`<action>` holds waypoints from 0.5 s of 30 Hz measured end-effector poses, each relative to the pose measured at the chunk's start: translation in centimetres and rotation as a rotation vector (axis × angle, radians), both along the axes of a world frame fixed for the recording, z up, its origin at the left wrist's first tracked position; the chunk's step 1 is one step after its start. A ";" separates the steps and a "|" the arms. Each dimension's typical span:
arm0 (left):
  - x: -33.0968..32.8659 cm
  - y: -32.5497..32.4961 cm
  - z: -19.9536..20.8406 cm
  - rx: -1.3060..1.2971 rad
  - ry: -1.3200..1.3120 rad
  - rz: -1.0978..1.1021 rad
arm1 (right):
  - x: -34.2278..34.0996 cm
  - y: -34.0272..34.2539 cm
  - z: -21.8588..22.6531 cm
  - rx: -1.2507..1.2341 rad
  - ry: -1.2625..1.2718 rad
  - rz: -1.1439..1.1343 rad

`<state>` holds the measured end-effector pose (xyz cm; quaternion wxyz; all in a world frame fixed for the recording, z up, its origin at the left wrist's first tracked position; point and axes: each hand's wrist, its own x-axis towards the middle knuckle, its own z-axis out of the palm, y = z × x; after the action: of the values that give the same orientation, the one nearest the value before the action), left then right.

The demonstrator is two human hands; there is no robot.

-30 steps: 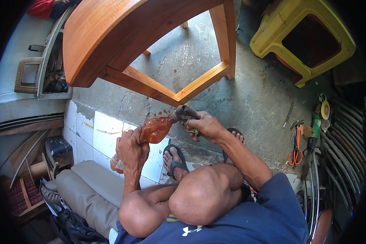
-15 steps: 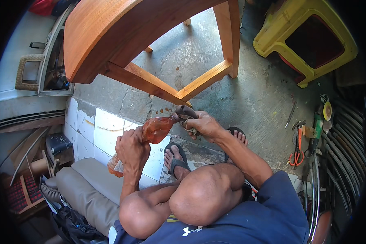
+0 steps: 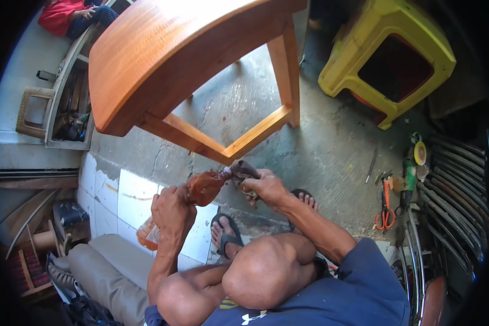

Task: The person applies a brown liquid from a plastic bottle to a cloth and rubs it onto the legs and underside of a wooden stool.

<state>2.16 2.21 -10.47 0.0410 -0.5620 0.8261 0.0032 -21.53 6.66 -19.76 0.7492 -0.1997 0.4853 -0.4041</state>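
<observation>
My left hand (image 3: 174,211) is wrapped round the middle of a soft plastic bottle (image 3: 205,188) that is smeared with reddish-brown liquid. The bottle lies tilted, its base showing below my wrist and its neck pointing right. Pinched in my right hand (image 3: 268,188) is a dark, stained cloth (image 3: 244,169), bunched up against the bottle's mouth. Whether liquid is running out cannot be seen. Just beyond both hands stands a varnished wooden stool or small table (image 3: 190,65), orange-brown, with a curved top edge, legs and lower rails.
A yellow plastic stool (image 3: 386,60) stands at the far right. Orange-handled cutters (image 3: 385,209), a green angle grinder (image 3: 410,176) and several metal tubes (image 3: 456,201) lie on the right. Grey cushions (image 3: 111,271) are at my left. A person in red (image 3: 60,19) sits at the far left.
My view has shifted, bringing more of the wooden top and the seated person into sight. The bottle's mouth remains at the cloth, and both hands keep their hold.
</observation>
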 end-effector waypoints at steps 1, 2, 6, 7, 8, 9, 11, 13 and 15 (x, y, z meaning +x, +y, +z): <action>0.1 0.0 -0.3 -0.021 0.098 0.054 | -1.3 -0.2 1.5 -0.026 -0.031 -0.022; 0.2 0.0 -0.8 0.017 0.178 0.116 | -2.6 -0.5 2.6 -0.052 -0.063 -0.041; -0.8 0.9 -4.2 0.160 0.721 0.193 | -10.2 -5.0 6.9 -1.093 1.441 -0.246; -1.9 1.0 -2.6 0.267 0.810 0.243 | -11.2 -6.2 9.6 -1.117 1.700 -0.152; -3.2 1.4 -1.1 0.381 0.903 0.291 | -12.3 -7.8 11.1 -1.223 1.827 -0.168; -3.6 1.7 -0.2 0.491 0.995 0.342 | -12.9 -9.1 12.6 -1.179 2.023 -0.138; -1.5 1.8 -5.4 0.468 1.085 0.171 | -13.8 -11.0 14.1 -1.185 2.206 -0.062; -1.8 2.0 -5.5 0.562 1.162 0.142 | -13.8 -11.3 11.1 -1.109 2.237 -0.039; -2.9 2.5 -5.8 0.504 1.306 0.166 | -15.0 -10.6 5.4 -0.983 2.304 0.080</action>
<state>-0.70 4.70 -16.28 -0.3349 -0.4795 0.6103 0.5342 -36.53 -3.96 -14.32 -0.2520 -0.7091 0.6493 -0.1099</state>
